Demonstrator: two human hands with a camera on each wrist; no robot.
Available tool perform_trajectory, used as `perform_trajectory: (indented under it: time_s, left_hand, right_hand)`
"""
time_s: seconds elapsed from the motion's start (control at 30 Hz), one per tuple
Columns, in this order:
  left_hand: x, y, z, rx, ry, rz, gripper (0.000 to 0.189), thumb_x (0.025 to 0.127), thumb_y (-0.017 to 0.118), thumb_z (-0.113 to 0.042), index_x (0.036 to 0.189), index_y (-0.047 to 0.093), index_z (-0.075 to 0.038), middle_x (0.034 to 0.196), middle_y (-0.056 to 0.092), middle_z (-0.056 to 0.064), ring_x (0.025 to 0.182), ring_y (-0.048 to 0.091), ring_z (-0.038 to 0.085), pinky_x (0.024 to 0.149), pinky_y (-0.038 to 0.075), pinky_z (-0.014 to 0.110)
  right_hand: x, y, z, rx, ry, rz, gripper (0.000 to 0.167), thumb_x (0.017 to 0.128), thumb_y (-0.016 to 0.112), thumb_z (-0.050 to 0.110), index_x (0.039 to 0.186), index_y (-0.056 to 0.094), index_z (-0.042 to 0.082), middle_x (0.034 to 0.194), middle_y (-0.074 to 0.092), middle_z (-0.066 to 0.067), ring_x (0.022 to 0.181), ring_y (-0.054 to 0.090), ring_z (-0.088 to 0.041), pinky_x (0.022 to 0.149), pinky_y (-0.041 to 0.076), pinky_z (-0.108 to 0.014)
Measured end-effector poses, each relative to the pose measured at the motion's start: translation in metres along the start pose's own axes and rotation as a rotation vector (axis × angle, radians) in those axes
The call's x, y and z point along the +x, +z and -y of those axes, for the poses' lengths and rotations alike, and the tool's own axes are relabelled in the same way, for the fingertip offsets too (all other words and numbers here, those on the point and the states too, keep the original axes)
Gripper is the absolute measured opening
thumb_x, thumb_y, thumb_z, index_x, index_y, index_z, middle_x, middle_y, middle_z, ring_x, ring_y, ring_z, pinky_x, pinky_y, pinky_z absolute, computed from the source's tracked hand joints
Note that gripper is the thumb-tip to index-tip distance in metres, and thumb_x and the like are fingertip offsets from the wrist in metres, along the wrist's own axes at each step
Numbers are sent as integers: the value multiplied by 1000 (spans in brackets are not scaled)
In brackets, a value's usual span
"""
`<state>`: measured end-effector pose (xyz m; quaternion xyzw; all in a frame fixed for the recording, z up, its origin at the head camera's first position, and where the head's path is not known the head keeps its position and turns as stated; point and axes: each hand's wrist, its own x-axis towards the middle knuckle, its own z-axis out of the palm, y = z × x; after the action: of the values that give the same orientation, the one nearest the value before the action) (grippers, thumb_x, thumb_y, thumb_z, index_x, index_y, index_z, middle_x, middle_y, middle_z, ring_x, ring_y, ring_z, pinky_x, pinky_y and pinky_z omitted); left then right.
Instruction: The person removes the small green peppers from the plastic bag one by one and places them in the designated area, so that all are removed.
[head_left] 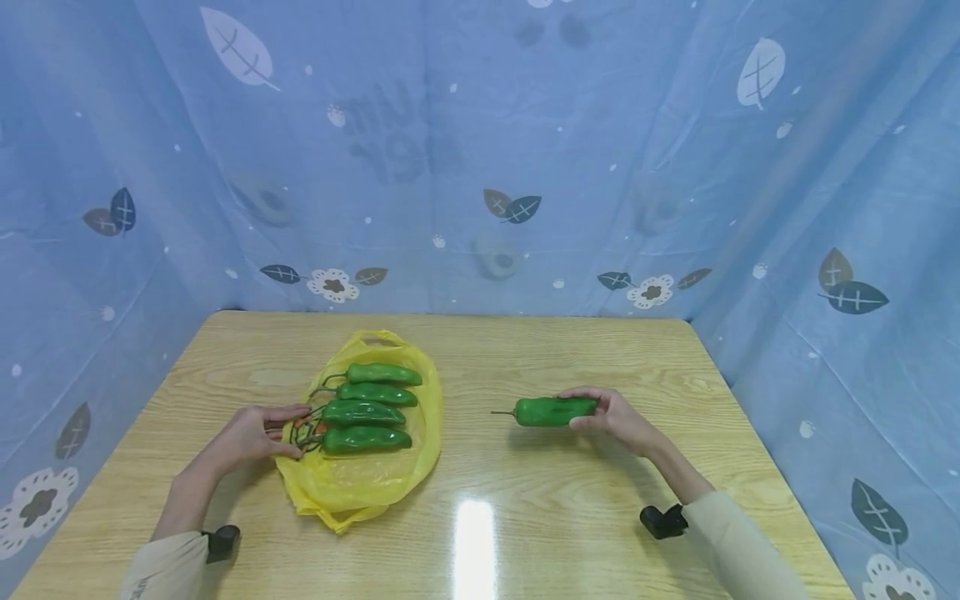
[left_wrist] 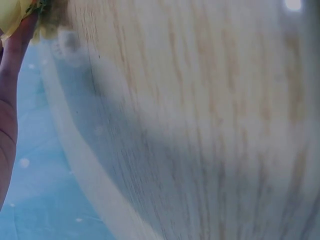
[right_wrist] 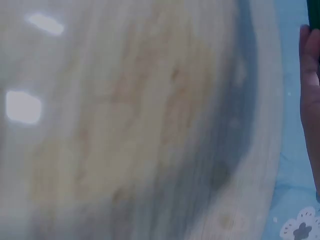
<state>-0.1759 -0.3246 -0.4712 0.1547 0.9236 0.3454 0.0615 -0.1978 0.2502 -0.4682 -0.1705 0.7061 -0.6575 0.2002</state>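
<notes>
Nearest to my head camera are the two cream sleeves, each with a small black wrist camera, reaching out over the glossy light wooden table (head_left: 570,358). From where I sit, my right hand (head_left: 617,414) grasps a single shiny green pepper (head_left: 553,411) by its blunt end, fingers curled over the top and thumb beneath; the pepper lies level just above the table right of centre, thin stem pointing left. My left hand (head_left: 251,435) rests at the left edge of a crumpled yellow plastic bag (head_left: 352,487) lying flat on the table, fingers and thumb closing on the bag's edge by the stems. Four more green peppers (head_left: 365,406) lie in a stack of rows on that bag, stems toward my left hand. Both wrist views are blurred woodgrain. Blue leaf-printed cloth (head_left: 480,150) walls the table in.
</notes>
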Motion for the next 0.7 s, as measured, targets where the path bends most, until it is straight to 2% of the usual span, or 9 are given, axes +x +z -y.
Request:
perform_trajectory:
  time_s: [0.23,0.5,0.7]
  left_hand:
    - [0,0,-1,18,5,-4,70,66,88,-27,125,63,1,125,57,28,106,61,39,82,57,39]
    - [1,0,2,24,-9,-2,68,67,87,-27,125,63,0,126,56,28,105,63,37,82,57,38]
    - [-1,1,3,28,-19,-5,68,68,87,-28,125,64,-1,126,58,26,102,64,32,81,58,35]
  right_hand:
    - [10,-8,2,9,21,35,46,87,66,0,131,53,-4,130,49,-9,105,57,-19,85,56,-31]
    - [23,-17,1,-7,35,0,53,88,66,1,135,46,-10,134,46,-16,106,57,-19,87,55,-32]
    - [36,-20,0,9,17,-12,54,88,65,-1,136,44,-11,132,49,-8,107,57,-19,88,55,-31]
